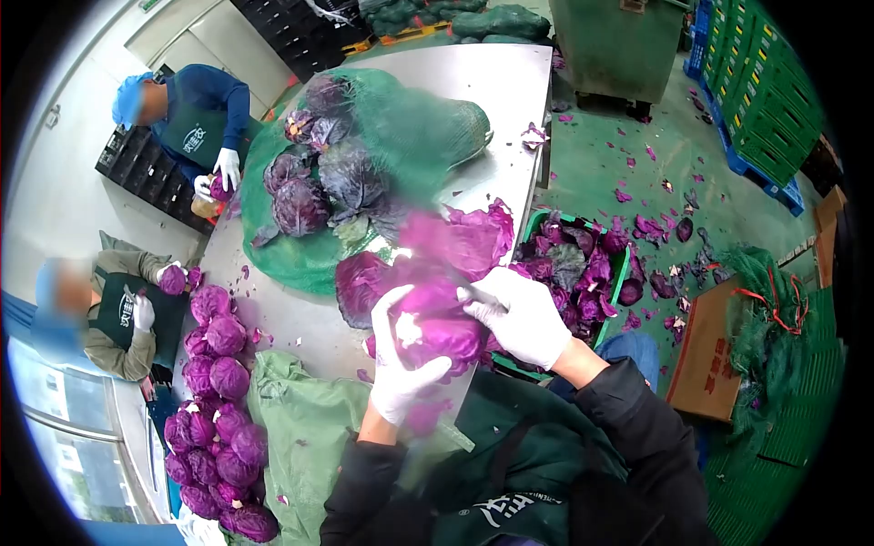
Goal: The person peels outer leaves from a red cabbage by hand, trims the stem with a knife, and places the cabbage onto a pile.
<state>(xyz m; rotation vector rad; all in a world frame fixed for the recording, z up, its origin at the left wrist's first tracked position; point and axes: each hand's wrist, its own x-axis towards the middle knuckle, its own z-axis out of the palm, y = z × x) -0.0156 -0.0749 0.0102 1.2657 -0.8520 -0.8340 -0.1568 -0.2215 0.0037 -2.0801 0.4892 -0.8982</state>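
Note:
A red cabbage with a pale cut stem is held up in front of me, over the table's near edge. My left hand, in a white glove, cups its left side with the thumb spread below. At its right side is my right hand, gloved too, fingers curled together against the cabbage with darkened tips. Loose purple leaves lie just beyond, partly smeared by motion. Behind them, untrimmed cabbages are heaped on a green mesh bag.
A green crate full of torn leaves stands right of the table. Trimmed cabbages are stacked at left beside a green cloth. Two people work across the table, each with a cabbage. Leaves litter the floor near a cardboard box.

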